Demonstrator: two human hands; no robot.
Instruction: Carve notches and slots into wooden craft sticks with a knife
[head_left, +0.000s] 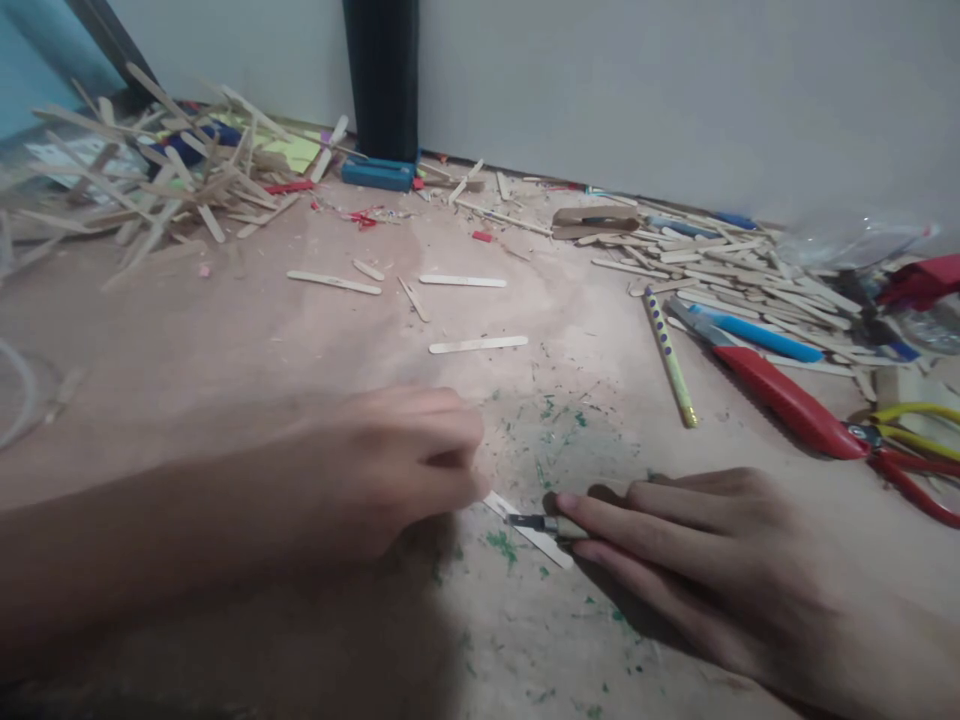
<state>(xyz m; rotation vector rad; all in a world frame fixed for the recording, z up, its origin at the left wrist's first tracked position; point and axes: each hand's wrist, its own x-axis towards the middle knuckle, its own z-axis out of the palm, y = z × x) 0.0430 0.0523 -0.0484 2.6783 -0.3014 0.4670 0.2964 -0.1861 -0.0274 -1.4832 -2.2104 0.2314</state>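
Observation:
My left hand [405, 460] is closed and blurred, its thumb and fingertips at the upper-left end of a wooden craft stick [551, 548]. That end of the stick is hidden by the fingers. From the right, my right hand [697, 545] grips a craft knife [566, 527] by its handle. The knife's short metal blade lies across the middle of the stick, pointing left. Green shavings [502, 545] are scattered on the tabletop around the stick.
Loose craft sticks [478, 345] lie beyond my hands. A spotted pencil [671, 360], a red-handled cutter [787, 400], a blue pen-like tool [757, 333] and yellow-and-red-handled pliers [915, 440] lie right. Stick piles [195, 180] stand at the back, beside a dark post [382, 80].

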